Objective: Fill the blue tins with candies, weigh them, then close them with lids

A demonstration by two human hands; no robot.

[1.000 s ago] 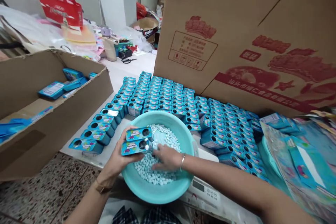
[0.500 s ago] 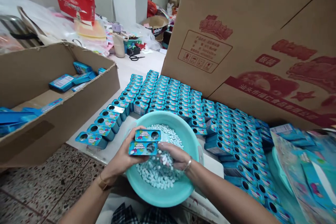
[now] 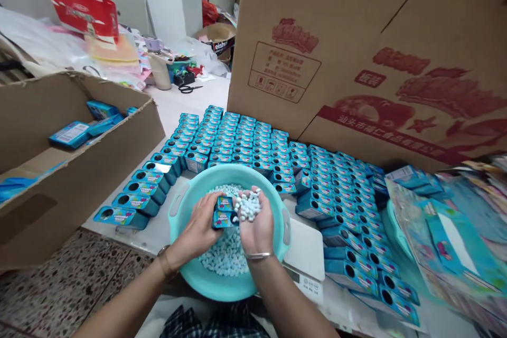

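My left hand is closed around two small blue candy boxes stacked one against the other, above a turquoise basin. Right beside their ends, my right hand is cupped palm up with a heap of small white candies in it. Some of these candies lie against the box openings, which are mostly covered. Loose pale candy pellets fill the bottom of the basin below both hands.
Rows of blue boxes with round holes stand behind and right of the basin. A kitchen scale sits at its right. An open carton holds more boxes at left; a large carton blocks the back. Scissors lie farther off.
My right hand has turned palm up and now carries a heap of candies at the box ends. Earlier its blurred fingers were lower over the basin. The whole view has shifted rightward.
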